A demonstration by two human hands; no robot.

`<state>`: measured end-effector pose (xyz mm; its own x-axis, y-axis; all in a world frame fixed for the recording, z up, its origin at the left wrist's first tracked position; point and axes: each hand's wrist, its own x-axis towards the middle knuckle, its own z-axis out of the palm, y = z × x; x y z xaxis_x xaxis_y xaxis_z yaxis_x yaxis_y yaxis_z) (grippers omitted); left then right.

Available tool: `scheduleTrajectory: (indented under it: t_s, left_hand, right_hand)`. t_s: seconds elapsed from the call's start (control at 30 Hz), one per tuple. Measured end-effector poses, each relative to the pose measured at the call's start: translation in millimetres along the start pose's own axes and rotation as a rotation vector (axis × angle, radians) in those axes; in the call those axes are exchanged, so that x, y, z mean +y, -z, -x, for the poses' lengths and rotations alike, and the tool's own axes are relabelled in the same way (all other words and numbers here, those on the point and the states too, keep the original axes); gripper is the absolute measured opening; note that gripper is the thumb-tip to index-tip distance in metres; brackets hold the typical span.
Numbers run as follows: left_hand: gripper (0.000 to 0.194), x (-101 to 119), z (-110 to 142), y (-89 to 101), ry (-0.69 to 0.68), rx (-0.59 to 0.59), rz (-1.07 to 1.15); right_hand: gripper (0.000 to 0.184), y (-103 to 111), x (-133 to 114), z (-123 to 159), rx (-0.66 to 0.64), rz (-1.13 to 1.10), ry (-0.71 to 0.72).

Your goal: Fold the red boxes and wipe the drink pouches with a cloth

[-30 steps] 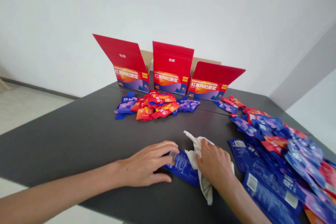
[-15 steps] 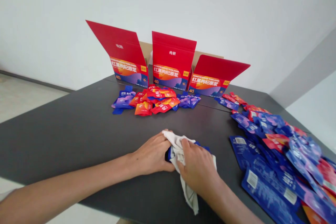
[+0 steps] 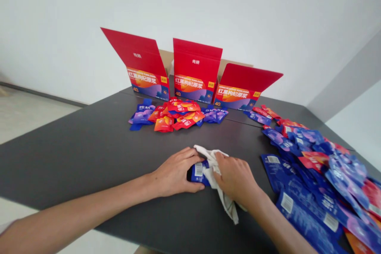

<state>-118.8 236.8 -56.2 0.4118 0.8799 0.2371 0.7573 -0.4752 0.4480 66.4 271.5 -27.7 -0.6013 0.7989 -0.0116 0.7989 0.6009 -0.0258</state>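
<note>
My left hand [image 3: 175, 172] grips the left end of a blue pouch [image 3: 198, 169] on the table, fingers along its far edge and thumb at its near edge. A white barcode label shows between them. A crumpled white cloth [image 3: 212, 162] is bunched under my right hand [image 3: 238, 176], whose fingers are closed around it. The cloth lies over the pouch's right part and hides it, with a loose corner hanging toward me.
Three red boxes [image 3: 195, 83] with raised lids stand at the back. Before them lies a small pile of red pouches [image 3: 184, 117] with blue ones [image 3: 143, 114] beside it. A large heap of blue and red pouches [image 3: 312, 174] covers the right side of the dark table [image 3: 89, 147].
The cloth moved left over the pouch, then slid back to the right, uncovering the barcode label. My left hand closed on the pouch's end, which it was only reaching over before.
</note>
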Motion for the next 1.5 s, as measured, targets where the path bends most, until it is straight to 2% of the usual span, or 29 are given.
scheduleTrajectory:
  t_s: [0.07, 0.2, 0.27, 0.33, 0.47, 0.5, 0.67, 0.7, 0.83, 0.9, 1.03, 1.13, 1.2, 1.37, 1.5]
  left_hand:
    - [0.055, 0.3, -0.9, 0.7, 0.0, 0.005, 0.003]
    - [0.033, -3.3, -2.9, -1.2, -0.012, -0.021, 0.013]
    - [0.027, -4.3, -3.6, -1.1, -0.02, -0.036, 0.025]
    - [0.031, -3.0, -4.0, 0.4, -0.014, -0.044, 0.039]
    - [0.053, 1.1, -4.1, 3.3, 0.038, -0.026, 0.062]
    - [0.055, 1.3, -4.1, 3.1, 0.046, -0.018, 0.061]
    - [0.035, -1.3, -3.9, -0.3, 0.012, -0.031, 0.064]
    - [0.036, -1.4, -3.9, -0.4, 0.01, -0.029, 0.066]
    - [0.053, 0.3, -3.8, 0.7, 0.047, -0.007, 0.047]
    - [0.055, 0.9, -4.0, 1.1, 0.06, -0.006, 0.027]
    - [0.046, 0.0, -4.0, 0.7, 0.035, -0.019, 0.023]
    - [0.051, -0.9, -3.6, 0.4, 0.058, -0.007, 0.01]
    - [0.055, -0.8, -3.2, 0.2, 0.073, 0.006, 0.005]
    - [0.048, 0.4, -2.6, -0.7, 0.041, -0.003, 0.047]
    - [0.055, -1.6, -2.1, 3.0, 0.082, -0.007, 0.073]
  right_hand:
    - [0.026, -1.2, 0.5, -0.9, 0.001, -0.017, -0.013]
    - [0.027, -2.8, -14.1, -0.4, -0.045, -0.128, 0.217]
    - [0.027, -2.1, -17.8, -0.3, -0.055, -0.138, 0.25]
    - [0.026, -0.2, -13.7, -1.0, -0.059, -0.107, 0.197]
    - [0.027, 3.9, 0.5, -2.1, -0.065, -0.008, -0.048]
    - [0.028, 4.3, 0.6, -1.7, -0.062, 0.002, -0.071]
    - [0.028, 2.1, -12.7, 0.4, -0.053, -0.093, 0.135]
    - [0.028, 1.8, -12.8, 0.0, -0.059, -0.095, 0.122]
    - [0.026, 2.8, -4.0, -2.9, -0.052, 0.003, -0.086]
    - [0.025, 3.5, -3.1, -2.9, -0.016, 0.026, -0.061]
    - [0.026, 2.4, -7.9, -1.4, -0.013, -0.026, 0.11]
    - [0.023, 1.3, -5.7, -2.8, -0.035, -0.003, -0.016]
    - [0.023, 1.1, -5.4, -4.1, -0.006, 0.029, -0.096]
    - [0.028, 1.2, -16.6, -4.2, -0.012, -0.037, 0.053]
    - [0.027, -0.2, -11.2, -5.3, -0.064, -0.047, -0.091]
